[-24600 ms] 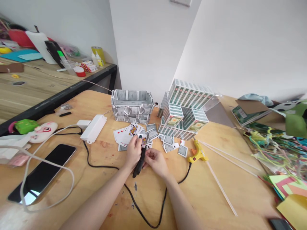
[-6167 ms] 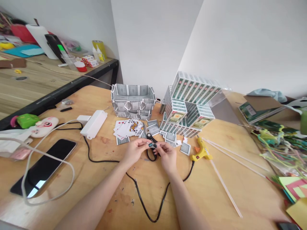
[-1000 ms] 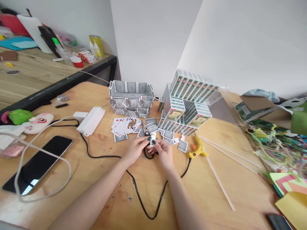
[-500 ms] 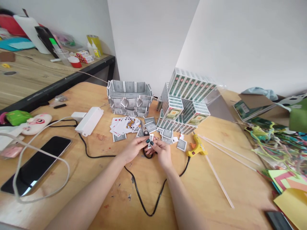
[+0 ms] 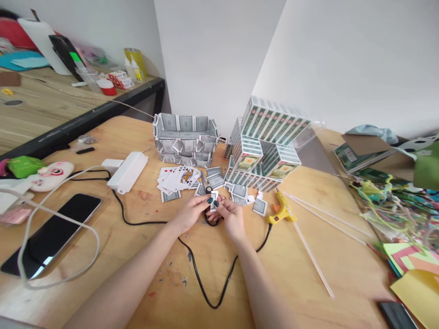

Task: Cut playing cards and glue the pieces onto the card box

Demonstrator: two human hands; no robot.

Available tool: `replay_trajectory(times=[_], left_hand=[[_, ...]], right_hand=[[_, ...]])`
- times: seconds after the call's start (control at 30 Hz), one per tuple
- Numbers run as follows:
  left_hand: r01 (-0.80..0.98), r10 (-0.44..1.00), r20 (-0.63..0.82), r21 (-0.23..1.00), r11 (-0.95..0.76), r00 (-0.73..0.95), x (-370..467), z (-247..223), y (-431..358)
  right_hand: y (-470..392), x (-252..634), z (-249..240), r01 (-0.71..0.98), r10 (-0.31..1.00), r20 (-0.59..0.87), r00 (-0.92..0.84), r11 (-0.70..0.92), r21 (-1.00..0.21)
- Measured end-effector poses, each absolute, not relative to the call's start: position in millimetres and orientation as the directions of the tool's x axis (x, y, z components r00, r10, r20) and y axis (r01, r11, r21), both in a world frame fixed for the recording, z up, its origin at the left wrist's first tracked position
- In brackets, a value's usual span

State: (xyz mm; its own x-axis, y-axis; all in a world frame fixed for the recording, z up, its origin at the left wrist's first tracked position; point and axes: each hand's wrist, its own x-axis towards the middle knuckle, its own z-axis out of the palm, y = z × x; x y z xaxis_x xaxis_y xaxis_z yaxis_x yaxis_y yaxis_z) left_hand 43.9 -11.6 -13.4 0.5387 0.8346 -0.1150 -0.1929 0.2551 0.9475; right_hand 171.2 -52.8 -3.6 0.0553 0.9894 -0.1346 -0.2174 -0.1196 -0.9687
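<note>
Between my fingertips is a small folded playing card [image 5: 214, 201]. My left hand [image 5: 192, 211] pinches its left side, and my right hand [image 5: 231, 214] grips its right side, thumb on its face. Black-handled scissors [image 5: 208, 188] lie just behind, partly hidden by my hands. Face-up cards [image 5: 178, 179] spread at the back left of my hands, with face-down cards [image 5: 239, 192] at the back right. A basket made of folded cards [image 5: 185, 146] stands farther back. To the right, a yellow glue gun [image 5: 283, 210] rests on the table.
Stacked card boxes [image 5: 270, 132] rise at the back right. Clear glue sticks [image 5: 313, 258] lie right of the glue gun. A black cable loops in front of my hands. On the left are a white power box [image 5: 128, 172] and a phone [image 5: 53, 235]; colourful scraps [image 5: 404, 214] fill the right.
The small card between my fingers has tilted slightly and shows more of its face. Both hands keep nearly the same place and hold.
</note>
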Motion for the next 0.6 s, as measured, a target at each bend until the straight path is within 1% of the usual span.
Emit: replay_trajectory(times=[0.1,0.3,0.4,0.47,0.6], left_hand=[[-0.173,0.855,-0.097,0.962,0.212,0.510,45.6,-12.9,-12.0],[-0.076,0.889,-0.040,0.994,0.084,0.456,50.1,-3.0,-16.7],[-0.031,0.910,-0.001,0.999,0.016,0.414,51.6,-2.9,-18.7],[-0.010,0.918,-0.004,1.000,0.009,0.397,52.4,-4.2,-19.7],[-0.008,0.928,-0.041,0.999,0.047,0.370,54.0,-5.9,-21.2]], right_hand=[[-53.9,168.6,-4.8,-0.186,0.988,-0.127,0.084,-0.110,-0.976],[-58.8,161.8,-4.5,-0.140,0.966,-0.090,0.242,-0.057,-0.989],[-59.1,160.9,-5.1,-0.130,0.962,-0.095,0.256,-0.063,-0.990],[-58.8,161.1,-6.0,-0.129,0.963,-0.102,0.250,-0.071,-0.989],[-57.9,162.7,-7.1,-0.118,0.969,-0.103,0.226,-0.078,-0.990]])
